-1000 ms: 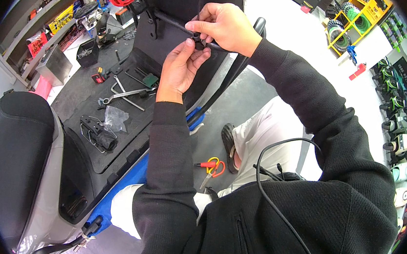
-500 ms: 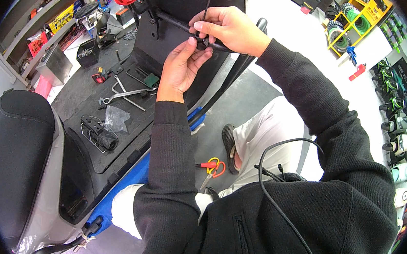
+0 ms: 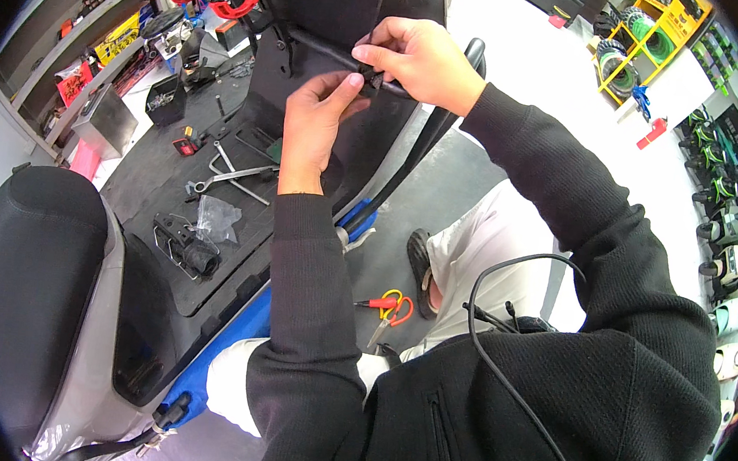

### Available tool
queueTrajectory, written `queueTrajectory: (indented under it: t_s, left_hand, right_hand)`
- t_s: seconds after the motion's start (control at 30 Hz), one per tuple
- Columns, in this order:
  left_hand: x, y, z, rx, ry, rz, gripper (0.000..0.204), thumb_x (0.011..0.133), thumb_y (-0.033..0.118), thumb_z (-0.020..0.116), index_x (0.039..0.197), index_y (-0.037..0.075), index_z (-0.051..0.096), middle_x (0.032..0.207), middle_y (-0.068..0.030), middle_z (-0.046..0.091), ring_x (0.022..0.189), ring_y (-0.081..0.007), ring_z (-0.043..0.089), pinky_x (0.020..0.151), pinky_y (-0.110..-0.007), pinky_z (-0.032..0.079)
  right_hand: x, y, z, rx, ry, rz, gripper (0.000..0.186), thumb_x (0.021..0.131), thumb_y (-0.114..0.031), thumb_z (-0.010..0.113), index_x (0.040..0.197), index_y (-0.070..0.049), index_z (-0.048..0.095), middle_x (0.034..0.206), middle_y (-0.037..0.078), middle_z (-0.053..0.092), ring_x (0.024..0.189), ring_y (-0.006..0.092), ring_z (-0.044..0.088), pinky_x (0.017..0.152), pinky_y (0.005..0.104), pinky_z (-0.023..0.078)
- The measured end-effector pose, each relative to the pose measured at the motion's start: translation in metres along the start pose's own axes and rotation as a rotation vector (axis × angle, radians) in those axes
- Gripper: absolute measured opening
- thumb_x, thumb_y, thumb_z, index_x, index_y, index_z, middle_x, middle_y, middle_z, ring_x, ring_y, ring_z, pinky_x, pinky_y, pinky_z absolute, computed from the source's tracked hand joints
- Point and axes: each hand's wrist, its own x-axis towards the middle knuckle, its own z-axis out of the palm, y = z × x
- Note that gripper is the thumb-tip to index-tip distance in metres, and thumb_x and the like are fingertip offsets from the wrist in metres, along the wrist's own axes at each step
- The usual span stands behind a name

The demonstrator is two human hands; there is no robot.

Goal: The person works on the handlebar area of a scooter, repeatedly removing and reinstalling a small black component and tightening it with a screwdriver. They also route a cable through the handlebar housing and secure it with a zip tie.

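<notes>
A thin black bar point(image 3: 333, 52) runs across the scooter's dark front panel point(image 3: 338, 1), slanting from about ten o'clock down toward four o'clock. A small black clip-like part point(image 3: 369, 78) sits on the bar at its lower end, pinched between fingertips of both hands; its exact shape cannot be made out. A slim dark L-shaped key point(image 3: 383, 5) stands upright from it toward twelve o'clock, its short leg bent over at the top. Bar and part appear matte, unmarked.
</notes>
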Motion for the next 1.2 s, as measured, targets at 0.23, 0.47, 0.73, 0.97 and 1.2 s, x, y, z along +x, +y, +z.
queueTrajectory:
  t_s: [0.23,0.47,0.73,0.97,1.2]
  left_hand:
    - [-0.009,0.006,0.031,0.367,0.122,0.27,0.035,0.095,0.015,0.081,0.125,-0.001,0.072,0.118,-0.0136,0.061,0.094,-0.0181,0.071,0.075,-0.032,0.065]
    - [-0.015,0.0,0.044,0.238,0.254,0.392,0.027,0.1,0.021,0.077,0.114,-0.003,0.077,0.124,-0.0108,0.053,0.094,-0.0171,0.069,0.073,-0.032,0.068]
    - [-0.018,0.005,0.046,0.379,0.233,0.412,0.024,0.104,0.017,0.071,0.119,0.0,0.078,0.131,-0.0106,0.052,0.105,-0.0179,0.066,0.075,-0.034,0.071]
    - [-0.016,-0.004,0.051,0.165,0.239,0.375,0.029,0.105,0.015,0.07,0.123,-0.007,0.073,0.138,-0.0087,0.05,0.107,-0.0175,0.067,0.083,-0.038,0.071]
    - [-0.015,-0.003,0.056,0.12,0.254,0.356,0.028,0.104,0.012,0.069,0.122,-0.01,0.073,0.141,-0.0118,0.056,0.11,-0.0197,0.069,0.083,-0.039,0.07]
  right_hand:
    - [0.008,0.004,-0.001,-0.02,-0.056,-0.102,0.02,0.097,-0.016,0.079,0.104,0.003,0.076,0.089,0.005,0.077,0.077,0.0084,0.068,0.069,0.0255,0.056]
    - [0.013,0.001,-0.013,-0.151,-0.138,-0.144,0.032,0.092,-0.031,0.083,0.106,-0.002,0.081,0.09,0.012,0.08,0.082,0.0194,0.076,0.08,0.0326,0.06]
    - [0.012,-0.096,-0.078,-0.746,-0.12,-0.225,0.045,0.104,-0.044,0.063,0.096,-0.002,0.079,0.081,0.02,0.075,0.077,0.0386,0.074,0.075,0.0476,0.06]
    - [0.037,-0.113,-0.058,-1.025,-0.162,-0.255,0.042,0.097,-0.03,0.061,0.079,0.003,0.077,0.078,0.025,0.073,0.078,0.0438,0.075,0.076,0.0515,0.061]
    - [0.051,-0.124,-0.084,-0.768,-0.361,-0.315,0.037,0.095,-0.03,0.074,0.103,0.007,0.077,0.094,0.024,0.077,0.089,0.0383,0.077,0.081,0.0448,0.061]
